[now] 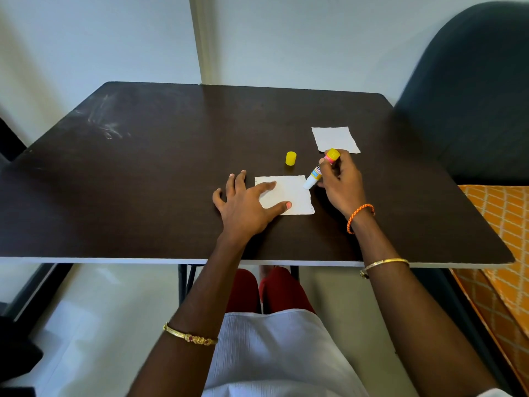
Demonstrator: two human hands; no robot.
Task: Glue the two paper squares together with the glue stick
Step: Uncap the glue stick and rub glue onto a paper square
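From the head camera, I am looking down at a dark brown table (143, 173). My left hand (243, 204) is lying open and flat, fingers spread. Its first finger and thumb are pressing on the left side of the near paper square (294, 193), which is lying flat on the table right in front of me.

My right hand (340, 181) is closed around the glue stick (317, 170). The stick is leaning, with its yellow end pointing up and away from me. Its white tip is pointing down and touching the far right corner of the near paper square.

The yellow cap (290, 158) is off the stick. It is standing on the table just behind the near square, a little to the left of the glue stick.

The second paper square (335, 138) is lying flat farther back on the right, apart from the first one. The top of the glue stick is showing just in front of its near edge.
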